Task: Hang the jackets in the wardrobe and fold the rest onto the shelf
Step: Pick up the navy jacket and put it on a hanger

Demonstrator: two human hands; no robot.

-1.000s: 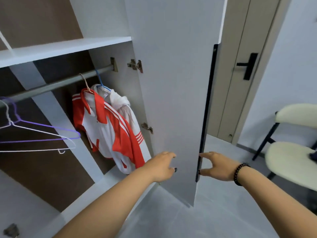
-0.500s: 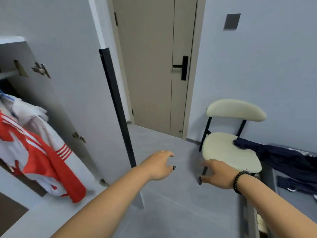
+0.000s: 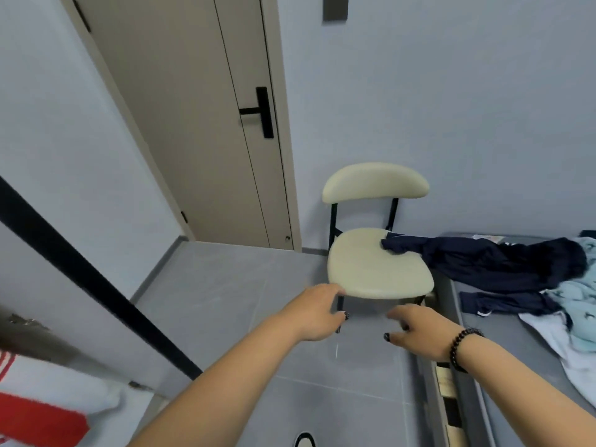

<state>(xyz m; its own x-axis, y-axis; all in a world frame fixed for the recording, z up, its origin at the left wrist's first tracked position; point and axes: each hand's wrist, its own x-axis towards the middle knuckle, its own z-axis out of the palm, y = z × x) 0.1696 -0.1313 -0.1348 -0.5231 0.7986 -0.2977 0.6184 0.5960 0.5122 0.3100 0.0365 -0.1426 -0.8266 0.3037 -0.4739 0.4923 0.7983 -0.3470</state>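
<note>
Grey tiled floor [image 3: 225, 317] fills the middle, pale blue-grey wall [image 3: 451, 108] behind. Beige room door [image 3: 193, 124] top left of centre, closed, black lever handle [image 3: 258, 111] on its right side. Wardrobe door [image 3: 64, 237] stands open at left, white panel with a black edge strip [image 3: 96, 285] running diagonally down toward the left forearm. Bed [image 3: 516, 366] with grey cover at right edge, its frame side visible near the right wrist.

Cream padded chair [image 3: 380, 266] on black legs stands just beside the bed, backrest toward the wall. Dark navy jacket [image 3: 500, 262] lies crumpled on the bed, one sleeve draped onto the chair seat. Light blue garment [image 3: 577, 295] lies on the bed to the right of it, touching it, partly over a white garment [image 3: 554, 337] that runs toward the frame edge. Red-and-white jacket [image 3: 38, 411] bottom left corner, blurred, cropped; cannot tell how it hangs.

Left hand [image 3: 316, 314] reaches forward, fingers relaxed and slightly bent, holding nothing, in front of the chair seat's front edge. Right hand [image 3: 419, 333] also out in front, fingers spread loosely, thumb apart, holding nothing; black bead bracelet [image 3: 464, 346] on the wrist. Both hands apart from the clothes. Dark nail polish visible on both. Shoe tip [image 3: 304, 440] at bottom edge.
</note>
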